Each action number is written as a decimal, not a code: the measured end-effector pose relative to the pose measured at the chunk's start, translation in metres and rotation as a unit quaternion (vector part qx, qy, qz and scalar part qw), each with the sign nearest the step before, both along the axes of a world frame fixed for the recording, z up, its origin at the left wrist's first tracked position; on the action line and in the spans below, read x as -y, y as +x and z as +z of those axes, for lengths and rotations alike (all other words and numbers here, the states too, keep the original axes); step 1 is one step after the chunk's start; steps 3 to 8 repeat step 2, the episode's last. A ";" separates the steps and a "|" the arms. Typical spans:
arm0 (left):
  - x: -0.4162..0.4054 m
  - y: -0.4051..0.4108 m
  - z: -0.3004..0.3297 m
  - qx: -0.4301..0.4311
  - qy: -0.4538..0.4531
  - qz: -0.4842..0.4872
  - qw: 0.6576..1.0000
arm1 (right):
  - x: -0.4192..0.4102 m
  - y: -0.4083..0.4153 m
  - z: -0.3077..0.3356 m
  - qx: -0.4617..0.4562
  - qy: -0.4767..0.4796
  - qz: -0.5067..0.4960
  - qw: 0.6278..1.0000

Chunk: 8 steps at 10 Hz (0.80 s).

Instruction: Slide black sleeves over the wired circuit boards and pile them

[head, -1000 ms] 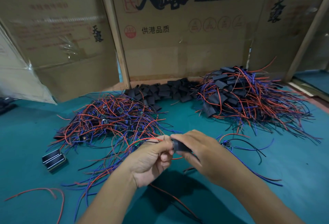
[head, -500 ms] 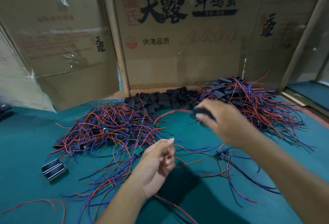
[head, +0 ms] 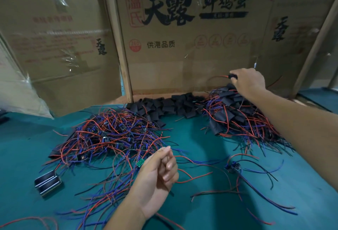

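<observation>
Sleeved board (head: 232, 76), trailing a red wire, is pinched in the right hand (head: 248, 81) above the finished pile (head: 237, 116) at far right. Left hand (head: 161, 171) hangs loosely curled, grasping nothing. Three heaps lie on the green table (head: 27, 147): unsleeved wired boards (head: 109, 134), loose black sleeves (head: 164, 105), finished ones; the tangles hide any exact count.

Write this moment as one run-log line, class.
step: piling | right hand: holds sleeved board above finished pile | left hand: loosely curled, holding nothing | unsleeved boards: remaining
</observation>
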State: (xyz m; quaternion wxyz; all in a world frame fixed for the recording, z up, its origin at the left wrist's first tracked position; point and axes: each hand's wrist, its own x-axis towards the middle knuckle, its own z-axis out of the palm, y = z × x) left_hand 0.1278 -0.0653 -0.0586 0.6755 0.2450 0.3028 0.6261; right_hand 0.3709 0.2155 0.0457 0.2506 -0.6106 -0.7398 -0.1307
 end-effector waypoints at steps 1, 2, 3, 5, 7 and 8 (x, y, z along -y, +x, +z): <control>-0.001 -0.004 0.000 0.039 0.009 0.007 0.999 | -0.009 -0.004 -0.022 0.084 -0.051 -0.020 0.995; -0.001 -0.007 -0.003 0.048 0.014 0.007 0.999 | 0.000 -0.007 -0.027 0.093 -0.039 -0.022 0.995; -0.001 -0.007 -0.003 0.048 0.014 0.007 0.999 | 0.000 -0.007 -0.027 0.093 -0.039 -0.022 0.995; -0.001 -0.007 -0.003 0.048 0.014 0.007 0.999 | 0.000 -0.007 -0.027 0.093 -0.039 -0.022 0.995; -0.001 -0.007 -0.003 0.048 0.014 0.007 0.999 | 0.000 -0.007 -0.027 0.093 -0.039 -0.022 0.995; -0.001 -0.007 -0.003 0.048 0.014 0.007 0.999 | 0.000 -0.007 -0.027 0.093 -0.039 -0.022 0.995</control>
